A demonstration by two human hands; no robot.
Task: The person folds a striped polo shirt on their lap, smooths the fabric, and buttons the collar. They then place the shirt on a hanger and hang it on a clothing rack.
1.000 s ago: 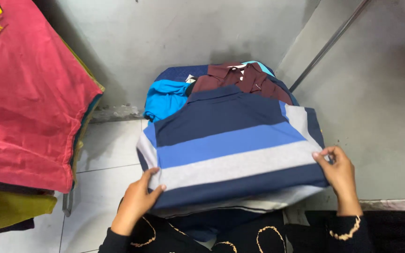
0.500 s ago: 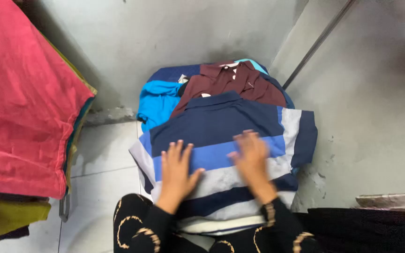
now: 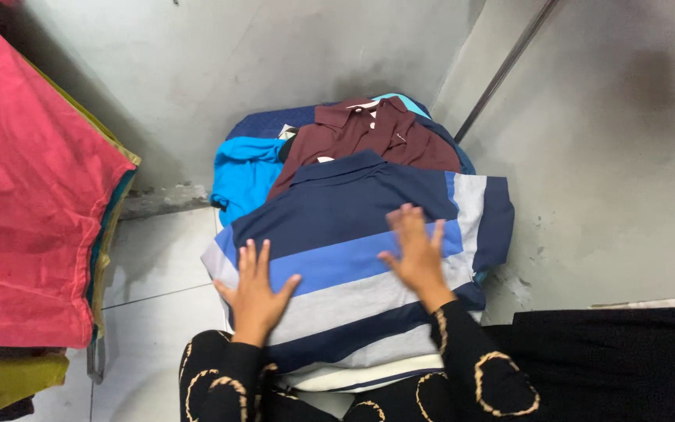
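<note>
Folding nearly complete: left hand and right hand, both spread flat, press striped shirt atop clothing pile.

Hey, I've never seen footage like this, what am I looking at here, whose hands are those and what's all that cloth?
There is no machine here. The picture comes from a camera worn on a person's head, looking down at their own two bare hands in dark patterned sleeves. The left hand and right hand both lie flat, fingers spread, on a folded polo shirt with navy, blue and grey stripes. Neither hand grips anything. That shirt tops a pile holding a maroon collared shirt and a bright turquoise garment. The pile sits on a pale tiled floor by a grey wall. A large red cloth hangs at the left.
</note>
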